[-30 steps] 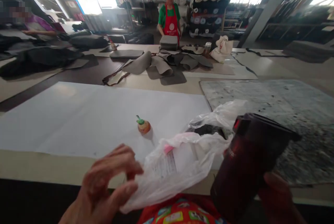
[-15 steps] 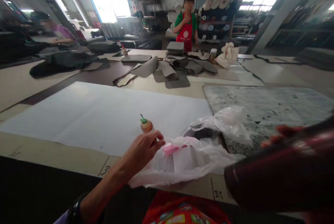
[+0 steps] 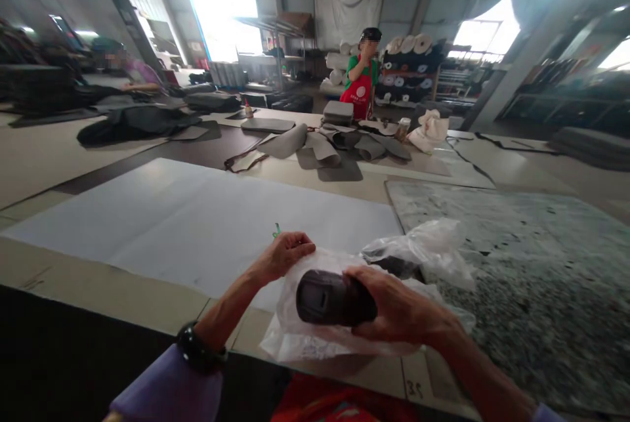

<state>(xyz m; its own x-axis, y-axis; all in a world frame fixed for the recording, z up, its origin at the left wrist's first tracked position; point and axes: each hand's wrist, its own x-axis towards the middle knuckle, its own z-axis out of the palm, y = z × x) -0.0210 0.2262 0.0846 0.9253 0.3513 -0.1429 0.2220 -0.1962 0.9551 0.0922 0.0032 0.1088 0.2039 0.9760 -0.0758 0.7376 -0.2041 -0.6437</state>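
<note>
Dark plastic fills the right hand (image 3: 394, 307): it grips a dark flask (image 3: 335, 297) around its body, lid end facing the camera, long axis running roughly level from the palm toward the person's left. The flask hovers just over a clear plastic bag (image 3: 315, 337) lying at the near edge of the tabletop (image 3: 98, 277), so the bag sits directly beneath and slightly left of the flask. The left hand (image 3: 283, 254) is curled closed at the bag's far upper edge; whether it pinches the film or the small green-tipped object (image 3: 276, 232) peeking out behind its knuckles cannot be told. Of the two hands, the left is nearer the bag's far edge, the right nearer its middle. A second crumpled bag (image 3: 423, 248) rests just right, beside a speckled mat (image 3: 531, 258).
</note>
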